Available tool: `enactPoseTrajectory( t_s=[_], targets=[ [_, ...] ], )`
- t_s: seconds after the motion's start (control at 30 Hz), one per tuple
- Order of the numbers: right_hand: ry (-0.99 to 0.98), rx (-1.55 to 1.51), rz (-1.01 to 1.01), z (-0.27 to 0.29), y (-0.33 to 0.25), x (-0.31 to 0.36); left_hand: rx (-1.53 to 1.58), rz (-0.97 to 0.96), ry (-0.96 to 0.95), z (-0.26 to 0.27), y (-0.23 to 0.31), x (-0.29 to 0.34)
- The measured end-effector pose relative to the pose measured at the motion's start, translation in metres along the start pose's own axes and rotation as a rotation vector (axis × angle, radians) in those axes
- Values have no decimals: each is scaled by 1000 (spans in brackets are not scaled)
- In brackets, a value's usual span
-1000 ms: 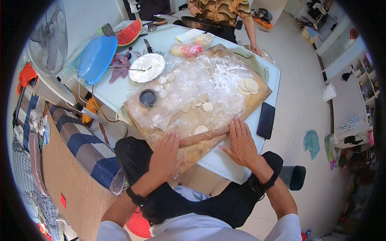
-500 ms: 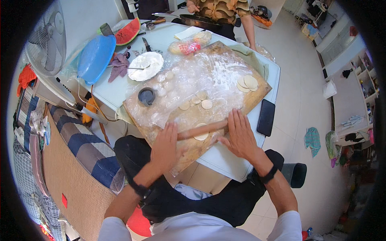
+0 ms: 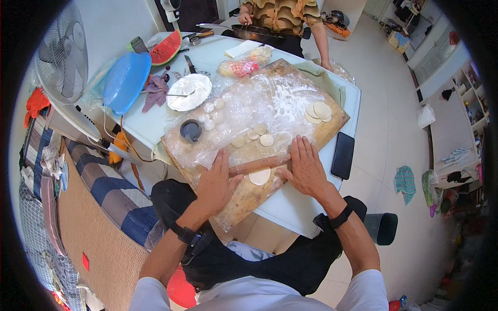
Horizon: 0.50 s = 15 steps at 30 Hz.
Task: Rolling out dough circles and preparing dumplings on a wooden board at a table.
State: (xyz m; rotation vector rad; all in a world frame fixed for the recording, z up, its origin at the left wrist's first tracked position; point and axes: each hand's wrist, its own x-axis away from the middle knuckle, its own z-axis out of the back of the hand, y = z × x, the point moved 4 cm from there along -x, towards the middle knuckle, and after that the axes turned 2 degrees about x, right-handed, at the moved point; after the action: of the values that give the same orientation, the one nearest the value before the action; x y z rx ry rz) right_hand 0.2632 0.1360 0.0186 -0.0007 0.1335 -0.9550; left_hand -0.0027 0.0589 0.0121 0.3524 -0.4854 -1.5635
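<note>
My left hand point(image 3: 218, 181) and my right hand point(image 3: 306, 168) lie with fingers stretched out over the two ends of a wooden rolling pin point(image 3: 254, 165). Palms press on the pin; neither hand wraps round it. Just on my side of the pin, a round dough wrapper point(image 3: 260, 177) lies on the floured wooden board point(image 3: 233, 210). Beyond the pin are several small flattened dough pieces point(image 3: 252, 135). Rolled wrappers point(image 3: 318, 112) overlap at the board's right corner. Clear plastic film point(image 3: 207, 140) covers the board's left part, with pale dough lumps point(image 3: 215, 105) under it.
On the film stands a dark round cup point(image 3: 191, 130). A plate of white flour or paste point(image 3: 190, 92), a knife point(image 3: 190, 64), watermelon point(image 3: 166, 47) and a blue basin point(image 3: 125, 80) are at the far left. A black phone point(image 3: 343, 155) lies right of the board. Another person point(image 3: 285, 20) is across the table.
The rolling pin has moved slightly away from me, leaving the wrapper on its near side instead of partly under it. Both hands moved with it. The other person's hand shifted slightly near the pan.
</note>
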Motion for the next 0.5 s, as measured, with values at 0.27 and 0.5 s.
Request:
enactPoseTrajectory(
  t_s=[0.27, 0.5],
  targets=[
    [-61, 8, 64, 13, -11, 41, -223, -211, 22, -13, 16, 49],
    [-106, -69, 16, 2, -1, 12, -200, -128, 16, -11, 12, 17]
  ],
)
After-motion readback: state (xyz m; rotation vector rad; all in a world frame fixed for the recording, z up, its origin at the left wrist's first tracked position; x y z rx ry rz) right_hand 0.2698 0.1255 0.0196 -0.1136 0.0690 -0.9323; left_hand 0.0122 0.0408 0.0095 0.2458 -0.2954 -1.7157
